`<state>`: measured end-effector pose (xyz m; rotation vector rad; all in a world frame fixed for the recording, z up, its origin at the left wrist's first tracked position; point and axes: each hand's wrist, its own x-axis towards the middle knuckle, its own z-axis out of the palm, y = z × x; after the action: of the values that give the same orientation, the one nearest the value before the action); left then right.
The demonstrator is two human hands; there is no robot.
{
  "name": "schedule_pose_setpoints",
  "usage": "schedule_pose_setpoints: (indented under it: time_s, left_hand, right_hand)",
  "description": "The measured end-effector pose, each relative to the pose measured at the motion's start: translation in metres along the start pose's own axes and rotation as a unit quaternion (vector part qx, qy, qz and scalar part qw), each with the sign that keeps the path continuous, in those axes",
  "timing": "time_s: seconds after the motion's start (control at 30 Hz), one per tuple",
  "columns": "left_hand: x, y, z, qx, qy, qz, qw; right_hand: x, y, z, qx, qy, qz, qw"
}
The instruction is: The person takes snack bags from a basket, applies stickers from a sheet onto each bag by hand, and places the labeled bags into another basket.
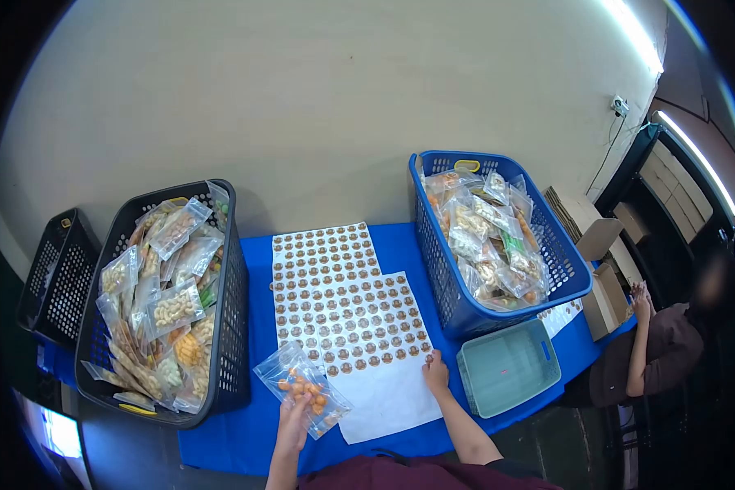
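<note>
My left hand [295, 415] is closed around a clear plastic bag [310, 390] of round orange pieces, held above the front of the table. Under and beside it lie two overlapping white sticker sheets [367, 314] with rows of round brown stickers. The front part of the nearer sheet is bare of stickers. My right hand [436, 372] rests at this sheet's right edge, its fingers curled together by the last stickers; what they pinch, if anything, is too small to make out.
A dark basket [235, 302] on the left and a blue basket [506, 320] on the right hold many filled bags. A grey-green tray [510, 376] stands near my right hand. Another dark basket [65, 302] is at far left. A person [657, 351] and cardboard boxes [604, 298] are at right.
</note>
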<state>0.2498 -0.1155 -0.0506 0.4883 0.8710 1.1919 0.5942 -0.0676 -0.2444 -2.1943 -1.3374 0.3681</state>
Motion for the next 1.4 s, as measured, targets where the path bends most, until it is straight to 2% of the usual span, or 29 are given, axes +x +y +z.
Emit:
schedule_pose_setpoints:
  time_s: [0.13, 0.57, 0.67, 0.77, 0.97, 1.07, 1.17, 1.27, 1.37, 1.4]
  left_hand:
    - [-0.004, -0.002, 0.002, 0.002, 0.001, 0.002, 1.0]
    - [-0.016, -0.007, -0.005, 0.007, 0.009, 0.0, 1.0]
    - [-0.016, -0.008, -0.006, 0.013, 0.001, 0.011, 1.0]
    - [-0.017, -0.006, -0.003, 0.028, -0.004, 0.011, 1.0]
    - [-0.022, -0.005, 0.002, 0.025, 0.004, 0.003, 1.0]
    - [-0.023, -0.006, 0.002, 0.023, 0.005, 0.006, 1.0]
    - [-0.022, -0.01, -0.003, 0.031, -0.003, 0.008, 0.999]
    - [-0.023, -0.008, 0.0, 0.031, -0.004, 0.004, 1.0]
    - [-0.022, -0.012, -0.005, 0.03, 0.0, 0.002, 1.0]
    - [-0.02, -0.014, -0.006, 0.038, -0.002, 0.002, 0.999]
  right_hand:
    - [-0.009, 0.001, 0.006, -0.051, 0.016, -0.018, 0.998]
    - [-0.002, 0.004, 0.005, -0.016, -0.026, 0.02, 0.999]
    - [-0.005, 0.014, 0.009, 0.001, -0.021, -0.032, 0.999]
    - [-0.013, 0.001, -0.001, 0.057, 0.038, -0.025, 0.997]
    - [-0.013, 0.007, 0.001, 0.061, 0.026, -0.05, 0.996]
    - [-0.016, 0.004, 0.001, 0.052, 0.032, -0.029, 0.998]
    - [-0.015, 0.014, 0.007, 0.05, 0.048, -0.048, 0.996]
    - [-0.011, 0.025, 0.008, 0.037, 0.034, -0.109, 0.993]
    - [-0.012, 0.021, -0.003, 0.105, 0.01, -0.042, 0.994]
    - [-0.014, 0.014, -0.011, 0.213, -0.036, 0.024, 0.976]
